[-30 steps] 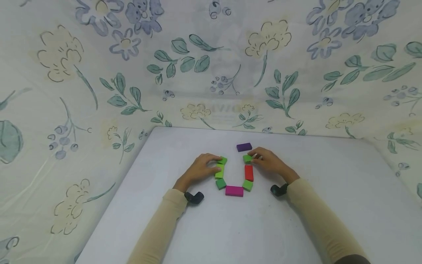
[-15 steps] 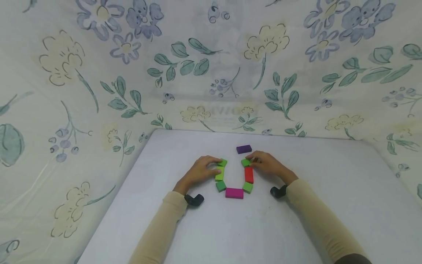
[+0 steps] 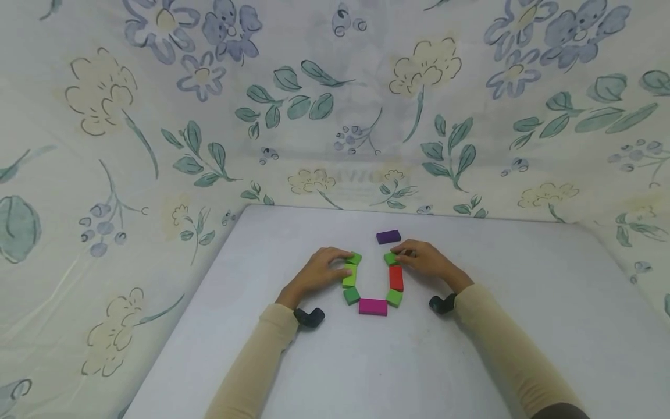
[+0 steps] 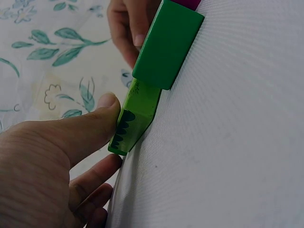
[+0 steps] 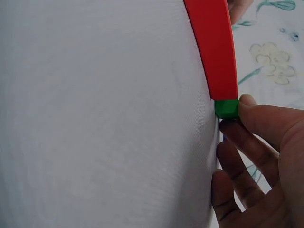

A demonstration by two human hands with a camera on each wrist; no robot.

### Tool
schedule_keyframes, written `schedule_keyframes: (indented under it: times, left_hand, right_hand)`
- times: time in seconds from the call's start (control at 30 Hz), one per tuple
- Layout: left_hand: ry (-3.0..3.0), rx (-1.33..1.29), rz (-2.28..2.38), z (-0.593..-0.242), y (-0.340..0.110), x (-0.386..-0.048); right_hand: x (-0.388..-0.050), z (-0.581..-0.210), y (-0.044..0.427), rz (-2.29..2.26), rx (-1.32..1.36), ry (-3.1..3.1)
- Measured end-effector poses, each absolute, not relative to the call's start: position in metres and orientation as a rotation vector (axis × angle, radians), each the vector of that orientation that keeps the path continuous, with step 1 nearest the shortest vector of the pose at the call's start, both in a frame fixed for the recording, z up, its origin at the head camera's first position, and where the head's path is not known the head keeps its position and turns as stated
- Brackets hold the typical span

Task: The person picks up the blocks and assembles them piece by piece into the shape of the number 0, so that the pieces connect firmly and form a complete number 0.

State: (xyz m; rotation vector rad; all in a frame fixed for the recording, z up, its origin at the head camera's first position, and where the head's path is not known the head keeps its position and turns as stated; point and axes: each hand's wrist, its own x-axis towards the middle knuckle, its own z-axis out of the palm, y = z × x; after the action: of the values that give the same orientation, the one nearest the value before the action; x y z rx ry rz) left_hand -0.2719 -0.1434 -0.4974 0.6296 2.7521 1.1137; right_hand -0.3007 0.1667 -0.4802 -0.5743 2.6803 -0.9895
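Small coloured wooden blocks form a U in the head view. My left hand (image 3: 317, 272) is at its left arm: the index fingertip touches a green block (image 3: 356, 258) and the thumb rests against a lime block (image 3: 349, 276). The left wrist view shows that straight thumb on the lime block (image 4: 137, 102); the index finger is hidden there. My right hand (image 3: 426, 259) pinches a small green cube (image 3: 389, 258) between thumb and index finger. In the right wrist view this cube (image 5: 226, 109) touches the end of the red block (image 5: 216, 47).
A dark green block (image 3: 352, 295), a magenta block (image 3: 373, 306) and another green block (image 3: 394, 298) make the U's near curve. Beyond the right arm lies a purple block (image 3: 388, 237), apart. The white table (image 3: 366, 366) ends at a floral cloth (image 3: 324, 145).
My right hand has brought the green cube slightly left and nearer, against the red block's far end. The left hand keeps its place. The other blocks stay put.
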Motion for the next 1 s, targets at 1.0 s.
schedule_keyframes:
  times: [1.0]
  left_hand:
    - [2.759,0.588,1.114,-0.4957,-0.1414,-0.2711]
  right_hand:
    - [-0.3001,-0.4799,0.1687,-0.981,-0.543,2.689]
